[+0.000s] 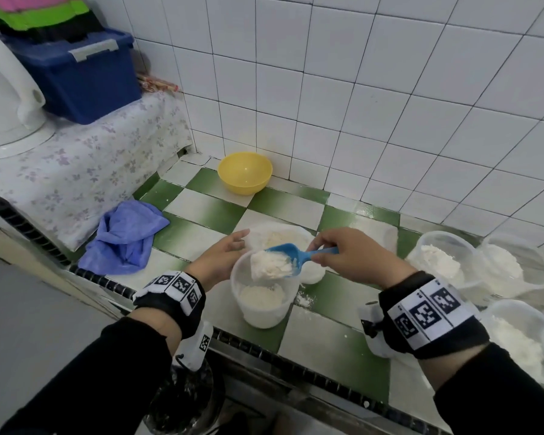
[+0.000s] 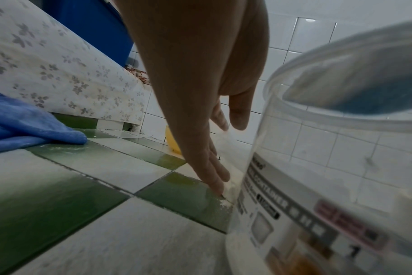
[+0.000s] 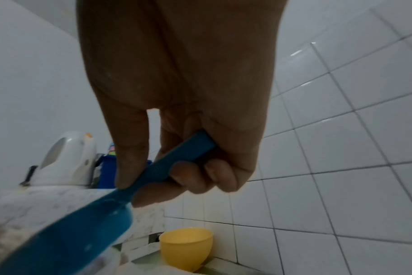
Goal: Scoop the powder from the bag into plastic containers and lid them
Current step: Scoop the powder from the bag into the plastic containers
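A clear plastic container stands on the green-and-white tiled counter, partly filled with white powder. My right hand grips the handle of a blue scoop, which is heaped with powder and tilted over the container's mouth. My left hand is at the container's left side with straight fingers pointing down; I cannot tell whether it touches the wall. The open bag of powder lies just behind, partly hidden by both hands.
Three powder-filled containers crowd the right side. A yellow bowl sits by the tiled wall. A blue cloth lies left. A blue box and white kettle stand on the raised ledge.
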`<state>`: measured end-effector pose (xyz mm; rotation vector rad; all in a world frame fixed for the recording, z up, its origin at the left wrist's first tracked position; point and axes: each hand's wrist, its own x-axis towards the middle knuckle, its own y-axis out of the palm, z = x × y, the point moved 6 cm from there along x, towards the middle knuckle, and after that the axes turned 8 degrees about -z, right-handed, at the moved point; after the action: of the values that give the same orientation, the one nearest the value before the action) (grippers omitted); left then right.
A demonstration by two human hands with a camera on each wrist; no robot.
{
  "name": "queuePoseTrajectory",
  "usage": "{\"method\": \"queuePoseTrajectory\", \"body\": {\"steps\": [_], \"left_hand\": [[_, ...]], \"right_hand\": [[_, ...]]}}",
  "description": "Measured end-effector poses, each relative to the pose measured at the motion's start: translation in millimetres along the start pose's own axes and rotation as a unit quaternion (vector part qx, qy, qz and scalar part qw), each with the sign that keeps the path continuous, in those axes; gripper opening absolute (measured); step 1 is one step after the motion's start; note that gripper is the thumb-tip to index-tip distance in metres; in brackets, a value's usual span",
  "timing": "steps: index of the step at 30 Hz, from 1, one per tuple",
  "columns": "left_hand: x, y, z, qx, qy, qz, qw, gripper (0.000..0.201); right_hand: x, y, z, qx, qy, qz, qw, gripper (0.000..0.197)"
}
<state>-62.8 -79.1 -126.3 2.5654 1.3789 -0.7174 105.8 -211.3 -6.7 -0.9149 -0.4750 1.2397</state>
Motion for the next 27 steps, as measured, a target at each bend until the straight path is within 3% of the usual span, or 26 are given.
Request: {"method": "queuePoseTrajectory", "body": {"steps": [5,8,12,17,22,27], "left_hand": [[1.0,-0.9,1.8,-0.016,-0.009,0.002,1.000,0.055],[3.6,-2.3,3.6,-0.023,-0.017,0.001,1.000,0.051],[6.1,-3.0,4.3,-0.020,-0.023,0.001,1.000,0.052],[7.9,-5.6,3.1,-0.014,-0.022,-0.009,1.000,0.049],[11.2,-8.4,1.7,-0.014,-0.021,-0.011,1.000,0.047],[17.1,-9.0,1.7,-0.013,-0.024,-0.018,0.999,0.047]], "right_hand": [[-0.9,13.5,20.8,-0.142,-0.123,-0.076,0.979,0.011],[-1.3,19.2,24.9,-0.146,-0.174,-0.107,0.968,0.015],[0.5,19.6,22.9,-0.121,-0.181,-0.110,0.970,0.019],[3.0,11.6,23.3,-0.098,-0.163,-0.090,0.978,0.020],[8.2,-6.1,6.4,0.024,-0.034,-0.024,0.999,0.018],[15.9,-25.7,-13.8,0.099,0.028,-0.048,0.994,0.015]]}}
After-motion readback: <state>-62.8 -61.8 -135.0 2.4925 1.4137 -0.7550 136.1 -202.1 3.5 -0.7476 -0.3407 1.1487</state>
